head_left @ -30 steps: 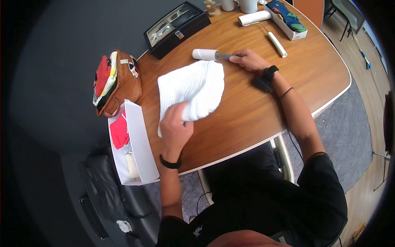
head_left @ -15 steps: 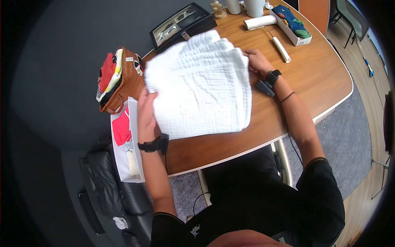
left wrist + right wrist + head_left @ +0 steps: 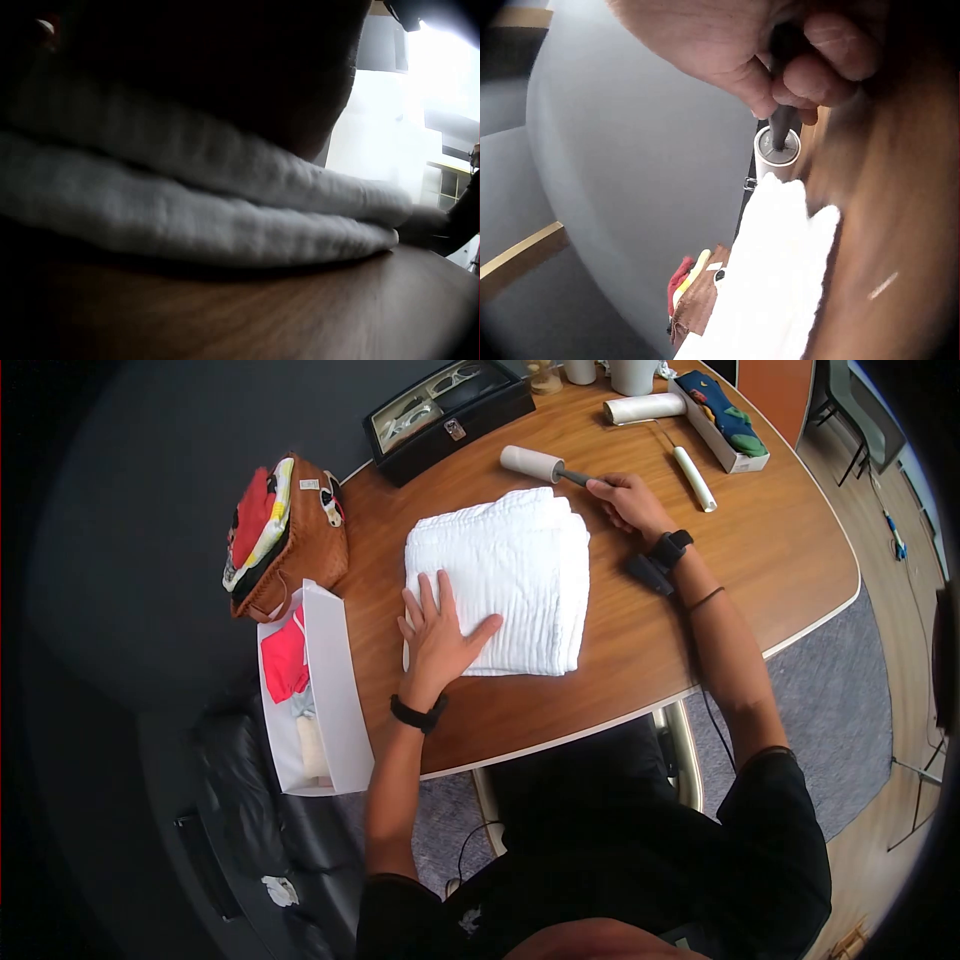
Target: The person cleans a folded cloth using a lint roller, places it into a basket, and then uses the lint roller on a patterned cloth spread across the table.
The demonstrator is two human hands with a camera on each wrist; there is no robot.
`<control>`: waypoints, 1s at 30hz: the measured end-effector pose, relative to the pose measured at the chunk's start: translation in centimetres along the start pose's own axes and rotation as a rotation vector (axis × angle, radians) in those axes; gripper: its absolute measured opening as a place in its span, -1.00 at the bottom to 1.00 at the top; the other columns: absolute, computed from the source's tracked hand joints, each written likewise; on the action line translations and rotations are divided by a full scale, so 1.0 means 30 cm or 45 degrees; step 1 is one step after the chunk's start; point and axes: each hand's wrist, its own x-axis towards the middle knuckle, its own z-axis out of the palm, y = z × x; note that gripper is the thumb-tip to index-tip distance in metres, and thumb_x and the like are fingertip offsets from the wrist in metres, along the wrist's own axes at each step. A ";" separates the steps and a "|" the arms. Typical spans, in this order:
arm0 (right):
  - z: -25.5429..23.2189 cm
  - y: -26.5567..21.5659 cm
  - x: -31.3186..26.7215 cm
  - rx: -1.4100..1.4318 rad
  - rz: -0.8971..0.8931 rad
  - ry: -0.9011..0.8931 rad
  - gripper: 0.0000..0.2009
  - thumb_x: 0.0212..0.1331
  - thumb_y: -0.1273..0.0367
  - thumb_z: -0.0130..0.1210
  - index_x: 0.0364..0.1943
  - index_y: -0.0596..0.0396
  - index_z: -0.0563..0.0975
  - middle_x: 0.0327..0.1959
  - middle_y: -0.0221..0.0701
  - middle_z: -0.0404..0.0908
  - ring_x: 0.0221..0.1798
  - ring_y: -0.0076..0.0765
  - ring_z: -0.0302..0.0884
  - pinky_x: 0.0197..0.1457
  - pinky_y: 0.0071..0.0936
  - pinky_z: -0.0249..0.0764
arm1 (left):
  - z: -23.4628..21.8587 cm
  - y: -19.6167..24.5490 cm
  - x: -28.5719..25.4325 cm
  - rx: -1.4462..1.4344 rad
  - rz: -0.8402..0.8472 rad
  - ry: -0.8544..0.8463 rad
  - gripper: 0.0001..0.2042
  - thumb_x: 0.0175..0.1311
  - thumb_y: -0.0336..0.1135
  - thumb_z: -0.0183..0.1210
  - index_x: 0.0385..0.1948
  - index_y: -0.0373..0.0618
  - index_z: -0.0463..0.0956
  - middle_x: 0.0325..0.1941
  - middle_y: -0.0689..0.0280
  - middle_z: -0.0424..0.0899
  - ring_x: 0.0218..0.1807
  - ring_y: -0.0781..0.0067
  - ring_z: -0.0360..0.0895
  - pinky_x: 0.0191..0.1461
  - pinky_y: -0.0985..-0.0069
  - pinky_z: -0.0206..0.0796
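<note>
A folded white cloth (image 3: 510, 585) lies flat on the wooden table, its layered edge toward the right. My left hand (image 3: 437, 640) rests on its lower left part with the fingers spread. In the left wrist view the thick folds of the cloth (image 3: 195, 217) show close up on the table. My right hand (image 3: 632, 506) grips the grey handle of a lint roller, whose white roll (image 3: 532, 463) points left, just beyond the cloth. In the right wrist view, thumb and fingers of my right hand (image 3: 780, 67) curl round the handle above the roll's end (image 3: 778, 146).
A brown basket of clothes (image 3: 318, 540) and a white box (image 3: 345, 700) with a red item stand at the left. Behind are a black glasses case (image 3: 450, 430), a white roll (image 3: 645, 408), a white-handled tool (image 3: 694, 478) and a box of socks (image 3: 745, 461).
The white cloth, raised and swung over by my left hand, now lies flat, with that hand spread on top. My right hand still holds the lint roller, which shows again beyond the cloth.
</note>
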 end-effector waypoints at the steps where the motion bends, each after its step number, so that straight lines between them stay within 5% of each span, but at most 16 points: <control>1: -0.006 -0.003 -0.002 -0.004 0.003 -0.006 -0.65 0.60 0.10 0.19 -0.15 0.13 0.67 -0.53 -0.57 0.46 -0.61 -0.62 0.38 -0.61 -0.51 0.22 | 0.010 -0.007 0.001 -0.003 0.008 0.051 0.20 0.32 0.48 0.29 0.73 -0.25 -0.06 0.80 -0.36 -0.17 0.77 -0.63 -0.25 0.65 -0.56 -0.23; 5: 0.001 -0.026 -0.011 -0.035 -0.015 -0.012 -0.65 0.62 0.09 0.16 -0.09 0.11 0.71 -0.45 -0.54 0.60 -0.46 -0.62 0.51 -0.43 -0.53 0.40 | 0.009 -0.063 0.022 0.006 0.148 0.086 0.26 0.26 0.59 0.24 0.73 -0.27 -0.07 0.80 -0.34 -0.16 0.77 -0.63 -0.29 0.67 -0.54 -0.33; 7: 0.015 -0.030 -0.008 -0.013 -0.040 -0.139 -0.64 0.66 0.07 0.09 -0.05 0.07 0.70 -0.27 -0.50 0.72 -0.26 -0.60 0.59 -0.20 -0.52 0.51 | -0.022 -0.107 0.049 -0.004 0.468 0.127 0.24 0.20 0.58 0.30 0.73 -0.16 0.04 0.82 -0.19 -0.07 0.80 -0.47 -0.22 0.72 -0.42 -0.29; 10: 0.102 -0.023 -0.048 0.296 0.004 -0.331 -0.63 0.69 0.06 0.04 0.02 0.08 0.66 -0.20 -0.51 0.71 -0.21 -0.58 0.59 -0.15 -0.50 0.52 | -0.090 -0.176 0.132 -0.035 0.699 0.044 0.16 0.18 0.54 0.34 0.71 -0.06 0.16 0.82 -0.07 0.06 0.81 -0.32 -0.13 0.75 -0.35 -0.27; 11: 0.118 -0.024 -0.067 0.147 -0.001 -0.492 -0.64 0.71 0.08 0.01 0.04 0.09 0.62 -0.13 -0.46 0.74 -0.11 -0.55 0.62 -0.03 -0.44 0.57 | -0.092 -0.222 0.194 0.108 0.715 0.157 -0.05 0.39 0.39 0.25 0.67 -0.05 0.26 0.79 -0.05 0.13 0.80 -0.28 -0.06 0.75 -0.36 -0.25; 12: 0.125 -0.016 -0.066 0.089 0.017 -0.548 -0.65 0.73 0.09 -0.02 0.02 0.08 0.60 -0.09 -0.38 0.77 -0.16 -0.55 0.68 -0.06 -0.47 0.63 | -0.088 -0.228 0.206 0.104 0.718 0.173 -0.05 0.39 0.39 0.25 0.67 -0.05 0.26 0.79 -0.05 0.13 0.80 -0.28 -0.06 0.75 -0.36 -0.25; 14: 0.117 -0.004 -0.060 0.280 0.177 -0.845 -0.66 0.75 0.10 -0.05 0.02 0.08 0.57 -0.07 -0.34 0.80 -0.28 -0.53 0.72 -0.16 -0.55 0.66 | -0.080 -0.243 0.226 0.406 0.343 0.379 -0.25 0.59 0.20 0.10 0.65 -0.08 0.28 0.78 -0.09 0.12 0.79 -0.33 -0.05 0.74 -0.38 -0.19; 15: 0.140 -0.070 -0.123 0.234 0.246 -0.806 -0.66 0.76 0.11 -0.08 0.05 0.08 0.55 -0.11 -0.34 0.80 -0.41 -0.53 0.70 -0.28 -0.62 0.64 | -0.091 -0.207 0.214 0.380 0.111 0.283 -0.33 0.70 0.12 -0.05 0.66 -0.10 0.23 0.78 -0.13 0.11 0.78 -0.40 -0.06 0.72 -0.41 -0.15; 16: 0.142 -0.075 -0.115 0.234 0.244 -0.810 -0.66 0.76 0.11 -0.08 0.05 0.08 0.55 -0.11 -0.34 0.80 -0.41 -0.53 0.70 -0.28 -0.62 0.64 | -0.081 -0.190 0.226 0.382 0.108 0.285 -0.33 0.70 0.12 -0.05 0.66 -0.10 0.23 0.78 -0.13 0.11 0.78 -0.40 -0.06 0.72 -0.41 -0.15; 18: 0.141 -0.059 -0.108 0.043 0.061 -0.716 -0.67 0.75 0.12 -0.08 0.00 0.09 0.56 -0.11 -0.36 0.80 -0.36 -0.53 0.70 -0.26 -0.60 0.63 | -0.038 -0.156 0.235 -0.180 -0.035 0.100 -0.26 0.71 0.21 -0.13 0.71 -0.11 0.10 0.80 -0.15 0.03 0.79 -0.45 -0.15 0.70 -0.48 -0.15; 19: 0.134 -0.049 -0.092 -0.021 -0.044 -0.684 -0.68 0.72 0.17 0.00 0.11 0.14 0.60 -0.16 -0.49 0.75 -0.34 -0.59 0.60 -0.21 -0.60 0.55 | -0.061 -0.105 0.209 -0.126 -0.070 -0.058 -0.22 0.71 0.28 -0.22 0.74 -0.06 0.00 0.84 -0.12 -0.10 0.82 -0.43 -0.30 0.68 -0.58 -0.32; 24: 0.075 -0.047 -0.073 -0.304 -0.280 -0.599 -0.58 0.57 0.27 0.20 0.40 0.11 0.63 -0.34 -0.65 0.56 -0.31 -0.66 0.38 -0.16 -0.64 0.35 | -0.035 -0.139 0.255 -0.040 -0.066 -0.118 -0.20 0.69 0.35 -0.28 0.78 0.12 -0.10 0.88 -0.05 -0.30 0.84 -0.34 -0.51 0.64 -0.64 -0.66; 27: 0.021 -0.031 -0.054 -0.282 -0.178 -0.927 -0.62 0.52 0.35 0.24 0.33 0.10 0.69 -0.37 -0.64 0.61 -0.31 -0.66 0.44 -0.19 -0.66 0.35 | -0.042 -0.153 0.285 0.043 -0.109 -0.264 -0.18 0.67 0.42 -0.37 0.80 0.30 -0.34 0.90 0.10 -0.46 0.86 -0.19 -0.61 0.66 -0.61 -0.69; 29: -0.004 -0.049 -0.055 -0.324 0.083 -1.346 -0.61 0.47 0.41 0.27 0.34 0.06 0.71 -0.37 -0.63 0.67 -0.30 -0.67 0.51 -0.22 -0.66 0.35 | -0.041 -0.157 0.277 0.010 -0.099 -0.251 -0.19 0.67 0.40 -0.37 0.80 0.26 -0.30 0.89 0.06 -0.45 0.85 -0.22 -0.62 0.66 -0.61 -0.69; 30: -0.006 -0.042 -0.055 -0.329 0.085 -1.347 -0.61 0.47 0.41 0.27 0.34 0.06 0.71 -0.37 -0.63 0.67 -0.30 -0.67 0.51 -0.22 -0.66 0.35 | -0.040 -0.158 0.275 -0.016 -0.084 -0.238 -0.19 0.68 0.38 -0.37 0.80 0.22 -0.27 0.89 0.02 -0.44 0.85 -0.26 -0.63 0.66 -0.61 -0.69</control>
